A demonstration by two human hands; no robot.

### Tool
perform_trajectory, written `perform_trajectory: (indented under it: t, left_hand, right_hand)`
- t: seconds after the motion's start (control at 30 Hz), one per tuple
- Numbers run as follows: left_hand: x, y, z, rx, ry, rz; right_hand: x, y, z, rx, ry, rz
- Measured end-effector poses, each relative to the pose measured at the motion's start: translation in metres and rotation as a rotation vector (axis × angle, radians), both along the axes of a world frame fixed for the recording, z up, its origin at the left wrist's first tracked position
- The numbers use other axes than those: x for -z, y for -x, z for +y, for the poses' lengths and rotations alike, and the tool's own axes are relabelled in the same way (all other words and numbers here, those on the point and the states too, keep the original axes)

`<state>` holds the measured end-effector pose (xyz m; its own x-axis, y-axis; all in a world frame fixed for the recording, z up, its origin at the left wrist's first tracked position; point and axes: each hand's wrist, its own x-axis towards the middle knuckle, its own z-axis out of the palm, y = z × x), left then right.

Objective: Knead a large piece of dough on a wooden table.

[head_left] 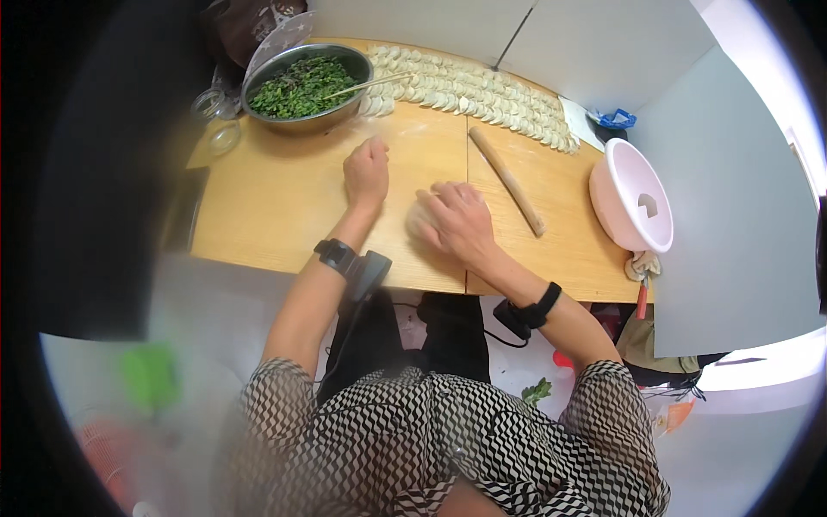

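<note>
My left hand [368, 172] is held as a closed fist above the wooden table [284, 207]; what its fingers may hold is hidden. To its right, my right hand [458, 220] is low over the table, fingers bent and smeared by motion, with a pale blur at its left side that I cannot make out. A wooden rolling pin [506, 179] lies slantwise just right of that hand. Beyond my left hand stands a metal bowl [314, 126] of chopped greens [301, 86], with chopsticks [369, 85] resting in it. Many pale dumplings [474, 90] lie in rows along the back.
A pink plastic basin [616, 202] tilts at the right edge, beside a pale bundled glove or cloth [642, 265] and a red-handled tool [642, 302]. Glass jars [226, 136] stand at the back left. Grey panels [586, 47] border the table's back and right.
</note>
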<state>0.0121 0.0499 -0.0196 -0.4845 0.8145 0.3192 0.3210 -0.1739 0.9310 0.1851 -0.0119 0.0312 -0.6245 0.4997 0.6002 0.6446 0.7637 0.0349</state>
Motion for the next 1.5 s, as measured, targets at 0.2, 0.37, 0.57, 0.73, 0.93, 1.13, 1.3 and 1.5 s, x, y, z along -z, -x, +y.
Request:
perform_trajectory:
  t: [0.2,0.37,0.57,0.73,0.93,1.13,1.3,1.5]
  left_hand:
    - [-0.002,0.000,-0.004,0.001,0.044,-0.056]
    - [-0.028,-0.010,-0.014,0.017,0.125,-0.090]
    - [-0.034,-0.012,-0.017,0.025,0.127,-0.121]
    - [-0.023,-0.008,-0.010,0.017,0.064,-0.074]
    - [-0.002,0.000,0.000,0.002,-0.038,0.007]
    - [0.006,0.000,0.005,-0.010,-0.064,0.034]
    - [0.005,0.002,0.003,-0.013,-0.045,-0.001]
    - [-0.007,-0.002,-0.002,-0.027,-0.027,0.033]
  right_hand:
    - [-0.002,0.025,0.058,0.165,0.192,-0.002]
    - [-0.006,0.029,0.111,0.290,0.271,0.072]
    - [-0.009,0.034,0.135,0.404,0.299,0.013]
    - [-0.006,0.033,0.107,0.269,0.414,-0.066]
    - [-0.028,0.032,0.044,0.234,0.659,-0.384]
    - [-0.009,-0.006,-0.024,-0.131,0.072,-0.015]
    - [0.003,-0.015,-0.016,-0.077,0.046,0.046]
    - [-0.004,0.008,0.033,0.081,0.105,-0.038]
